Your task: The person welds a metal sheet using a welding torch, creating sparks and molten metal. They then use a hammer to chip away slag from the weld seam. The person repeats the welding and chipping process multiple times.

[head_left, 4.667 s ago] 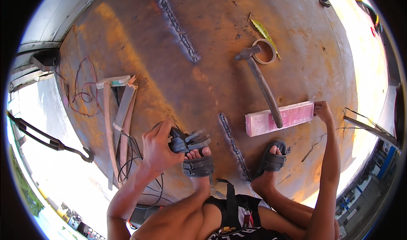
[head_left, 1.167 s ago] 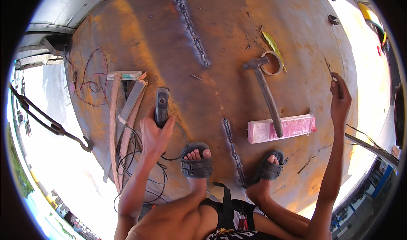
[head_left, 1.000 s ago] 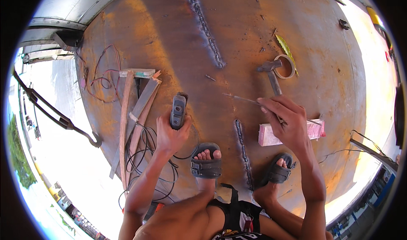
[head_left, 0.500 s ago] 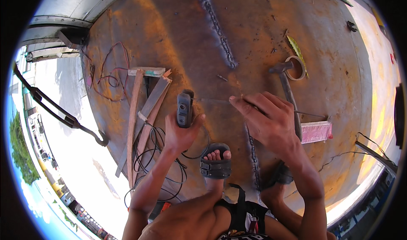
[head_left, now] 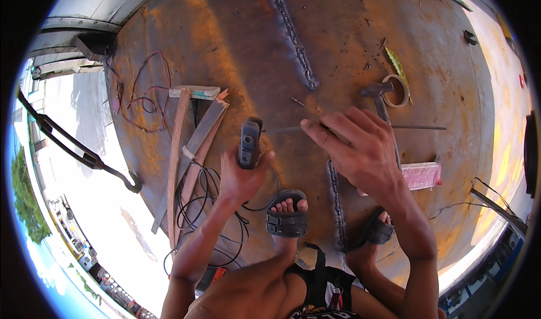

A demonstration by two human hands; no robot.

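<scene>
My left hand [head_left: 242, 175] is closed around a dark welding electrode holder [head_left: 248, 144], its head pointing away from me. A thin grey welding rod [head_left: 420, 128] runs nearly level across the view, its left end at the holder's jaw. My right hand [head_left: 360, 150] pinches this rod, hiding its middle, and the far end sticks out to the right. Whether the jaw grips the rod I cannot tell. Below both hands lies a rusty steel plate [head_left: 242, 54] with a rough weld bead [head_left: 290, 34]. A short rod stub [head_left: 297, 101] rests on it.
On the right are a hammer [head_left: 376, 89], a tape roll [head_left: 397, 91], a green-yellow leaf [head_left: 395, 63] and a pink packet [head_left: 422, 175]. Wood strips [head_left: 179, 150], black cable [head_left: 211, 178] and thin reddish wire [head_left: 135, 102] lie left. My sandaled feet [head_left: 286, 220] stand on the plate.
The rod's right end has swung away from me, from a downward tilt to almost level. My right hand has shifted slightly with it; the left hand and holder have barely moved.
</scene>
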